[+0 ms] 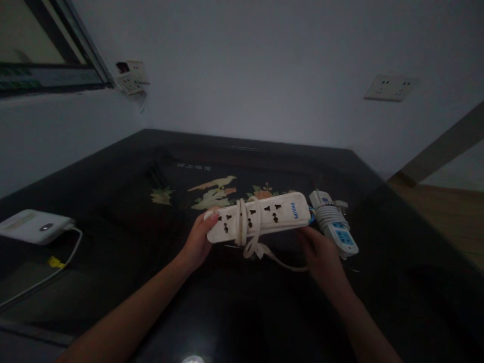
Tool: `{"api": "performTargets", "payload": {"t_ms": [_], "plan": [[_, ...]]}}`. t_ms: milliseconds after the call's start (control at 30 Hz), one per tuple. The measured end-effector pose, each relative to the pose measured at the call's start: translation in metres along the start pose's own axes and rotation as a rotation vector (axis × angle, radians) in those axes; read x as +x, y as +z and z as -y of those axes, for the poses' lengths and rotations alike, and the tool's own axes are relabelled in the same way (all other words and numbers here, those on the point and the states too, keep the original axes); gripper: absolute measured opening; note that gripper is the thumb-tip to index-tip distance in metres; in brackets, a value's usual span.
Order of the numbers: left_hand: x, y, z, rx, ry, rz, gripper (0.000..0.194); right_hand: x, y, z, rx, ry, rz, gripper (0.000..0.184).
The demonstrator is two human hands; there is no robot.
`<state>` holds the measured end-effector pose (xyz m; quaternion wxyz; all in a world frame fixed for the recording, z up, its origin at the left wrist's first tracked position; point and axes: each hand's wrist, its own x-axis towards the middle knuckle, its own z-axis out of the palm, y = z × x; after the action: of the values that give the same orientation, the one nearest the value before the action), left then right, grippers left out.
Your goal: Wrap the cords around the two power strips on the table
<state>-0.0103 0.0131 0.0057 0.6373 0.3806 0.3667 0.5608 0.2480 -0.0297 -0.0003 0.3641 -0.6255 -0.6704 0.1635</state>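
A white Philips power strip [283,214] is held over the dark table, its socket face toward me and its right end tilted slightly up. Its white cord [242,222] is wound around the middle, and a loose stretch runs right toward my right hand. My left hand [198,239] grips the left end, thumb on the front face. At the lower right end is my right hand [321,254], closed, with its fingertips hidden under the strip. Just right of it lies a second power strip [342,237] with blue sockets and a grey cord wrapped around it.
The glossy black table [234,312] carries a bird-and-flower picture [215,194]. A white box-shaped device [36,227] with a cable [45,277] and yellow tag is at the left. Wall sockets [391,87] are at the right, and more sockets [132,78] at the left corner.
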Motion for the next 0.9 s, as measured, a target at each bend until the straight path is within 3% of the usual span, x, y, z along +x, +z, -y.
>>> {"api": "performTargets", "payload": {"t_ms": [200,333,433,567,667,767,900], "plan": [[-0.005,0.002,0.009,0.113,-0.012,0.062,0.043,-0.018,0.034,0.011,-0.341,-0.27,0.138,0.034],[-0.009,0.003,0.014,0.261,0.023,0.1,0.043,-0.031,0.041,0.032,-0.128,-0.366,0.252,0.036],[-0.01,0.002,0.015,0.326,0.045,0.094,0.04,-0.035,0.04,0.042,0.172,-0.239,0.332,0.043],[-0.009,0.004,0.013,0.399,0.104,0.041,0.035,-0.036,0.035,0.047,0.473,-0.062,0.372,0.034],[-0.009,0.007,0.009,0.473,0.148,0.009,0.034,-0.037,0.031,0.054,0.729,0.041,0.478,0.038],[-0.008,0.008,0.008,0.502,0.167,0.002,0.032,-0.036,0.029,0.059,0.96,0.089,0.597,0.042],[-0.006,0.004,0.011,0.465,0.156,-0.015,0.032,-0.033,0.026,0.061,1.129,0.148,0.611,0.032]]}}
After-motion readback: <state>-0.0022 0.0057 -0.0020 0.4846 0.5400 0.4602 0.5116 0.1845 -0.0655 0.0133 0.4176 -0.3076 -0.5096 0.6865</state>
